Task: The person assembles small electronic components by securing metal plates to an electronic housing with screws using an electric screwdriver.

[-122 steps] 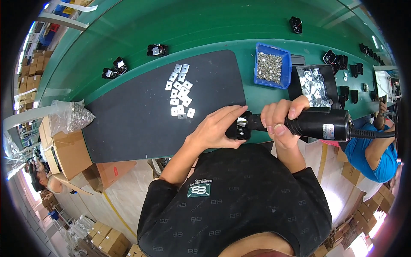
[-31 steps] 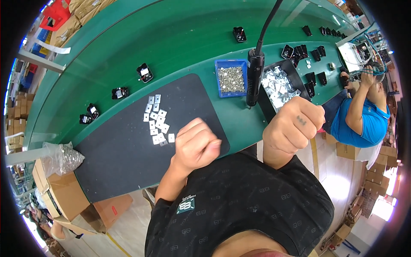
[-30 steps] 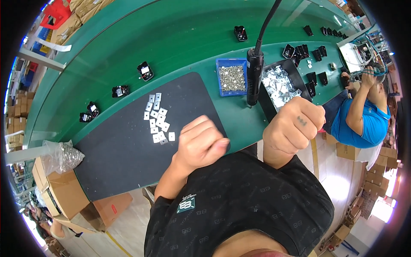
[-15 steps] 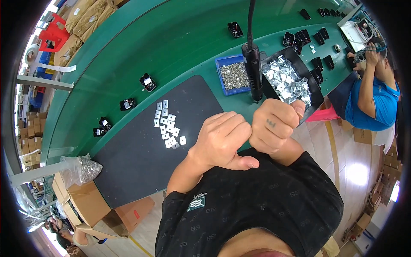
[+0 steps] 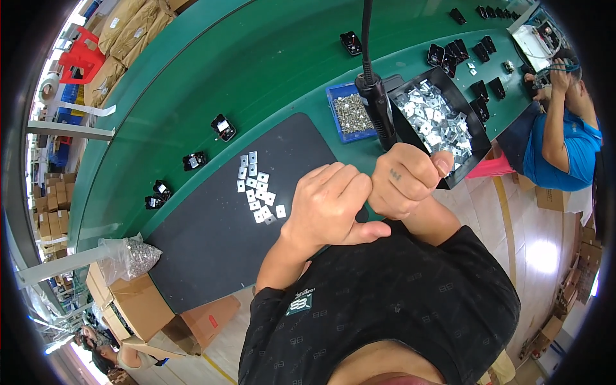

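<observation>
My left hand (image 5: 330,205) is closed in a fist in front of my chest, its thumb stretched out to the right. Against it rests my right hand (image 5: 405,183), also a fist, with a dark mark on the skin and the thumb sticking out. No object shows in either hand, though the insides of both fists are hidden. Just beyond the right fist hangs a black electric screwdriver (image 5: 378,106) on its cable. Square metal plates with holes (image 5: 262,187) lie scattered on the dark grey mat (image 5: 199,237), left of my hands.
A blue tray (image 5: 333,106) of small screws and a black bin (image 5: 473,122) of metal plates stand beyond my hands. Black housings (image 5: 223,127) sit along the green bench. A bag of small parts (image 5: 138,258) lies at left. A co-worker in blue (image 5: 561,151) works at right.
The view has shifted slightly, so the mat and plates appear a little further right. The hanging screwdriver leans more. Both fists stay closed and together.
</observation>
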The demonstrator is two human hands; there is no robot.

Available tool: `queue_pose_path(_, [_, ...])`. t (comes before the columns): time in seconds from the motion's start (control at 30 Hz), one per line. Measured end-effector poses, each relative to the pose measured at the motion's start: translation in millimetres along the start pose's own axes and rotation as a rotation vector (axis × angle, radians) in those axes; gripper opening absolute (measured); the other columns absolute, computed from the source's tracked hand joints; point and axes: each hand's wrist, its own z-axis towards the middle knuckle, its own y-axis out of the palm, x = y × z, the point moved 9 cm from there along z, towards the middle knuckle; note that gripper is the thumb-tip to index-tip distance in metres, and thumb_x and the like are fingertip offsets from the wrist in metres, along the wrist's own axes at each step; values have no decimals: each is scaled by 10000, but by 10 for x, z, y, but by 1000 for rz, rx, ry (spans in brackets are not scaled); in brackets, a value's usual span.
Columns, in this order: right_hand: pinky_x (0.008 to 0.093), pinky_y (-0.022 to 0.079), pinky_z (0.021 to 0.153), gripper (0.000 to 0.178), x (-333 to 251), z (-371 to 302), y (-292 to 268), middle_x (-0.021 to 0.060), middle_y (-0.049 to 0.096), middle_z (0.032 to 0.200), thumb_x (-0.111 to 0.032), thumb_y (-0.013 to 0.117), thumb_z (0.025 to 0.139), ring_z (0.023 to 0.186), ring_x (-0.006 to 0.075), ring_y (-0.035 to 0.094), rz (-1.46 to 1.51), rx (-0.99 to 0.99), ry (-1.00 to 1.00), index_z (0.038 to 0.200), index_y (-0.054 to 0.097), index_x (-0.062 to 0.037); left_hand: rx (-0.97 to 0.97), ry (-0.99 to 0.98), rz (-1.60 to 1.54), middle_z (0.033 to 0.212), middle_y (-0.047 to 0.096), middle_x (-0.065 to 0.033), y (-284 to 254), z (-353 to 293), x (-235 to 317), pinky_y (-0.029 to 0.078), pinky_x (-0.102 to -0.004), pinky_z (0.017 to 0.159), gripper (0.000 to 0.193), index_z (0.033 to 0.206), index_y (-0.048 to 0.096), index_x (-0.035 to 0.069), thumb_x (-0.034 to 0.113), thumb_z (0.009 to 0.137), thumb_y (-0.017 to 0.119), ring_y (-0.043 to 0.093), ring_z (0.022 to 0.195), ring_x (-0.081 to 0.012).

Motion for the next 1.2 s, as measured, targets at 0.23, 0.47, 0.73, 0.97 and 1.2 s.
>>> queue_pose_path(0.23, [238,223,333,352,-95,-1,178,-36,325,448,-185,521,821,351,82,289,-274,-165,54,518,362,-100,-135,-9,-858,565,465,-53,24,17,220,385,-314,435,743,553,371,76,745,865,281,489,470,-229])
queue_pose_path(0.47, [232,179,338,363,-231,1,489,-26,260,467,-146,432,842,361,72,256,9,-279,-28,501,314,-105,72,-118,-1286,499,366,-24,-1,-91,-32,276,-287,412,733,557,301,88,727,899,193,369,419,-167])
queue_pose_path(0.73, [253,207,328,376,-118,31,681,-18,266,494,-156,427,858,369,102,269,41,-389,4,514,282,-113,157,83,-1934,476,346,2,184,100,74,244,-246,387,713,560,252,118,748,886,182,313,392,-132])
queue_pose_path(0.97, [268,212,331,340,125,-24,420,-12,286,502,-180,454,865,367,120,272,41,-425,65,560,323,-110,182,50,-2286,454,323,11,320,136,16,249,-217,336,709,564,243,111,745,876,303,297,378,-117])
queue_pose_path(1.2, [262,253,342,352,195,-128,238,-6,394,469,-200,525,835,351,125,352,-115,-168,153,529,376,-108,205,389,-1764,477,363,14,11,130,366,231,-236,316,660,510,320,100,588,940,427,304,352,-100])
